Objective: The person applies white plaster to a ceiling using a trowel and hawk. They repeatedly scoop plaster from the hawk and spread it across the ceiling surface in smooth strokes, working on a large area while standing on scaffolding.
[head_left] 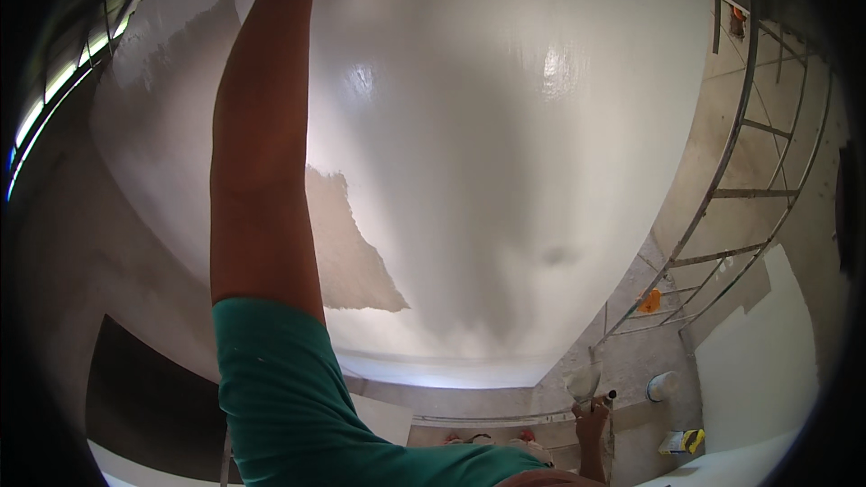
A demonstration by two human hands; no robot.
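Observation:
My left arm (263, 144), in a green short sleeve, reaches straight up along a wall (469, 144) coated in smooth white plaster. The left hand lies beyond the top edge; only the wrist shows there. My right hand (591, 417) is low at my right side, small in view, with its fingers closed round a pale, wide-bladed tool (582, 383). A dark round end (612, 395) sticks out beside these fingers. Shiny wet streaks show on the white coat. Behind my forearm, a bare grey-beige patch (356, 257) with a ragged edge interrupts it.
A metal scaffold frame (735, 192) with rungs stands at the right. Near its foot are an orange object (649, 300), a white bucket (663, 386) and a yellow-and-black package (681, 442). A dark rectangular opening or panel (149, 397) is at lower left.

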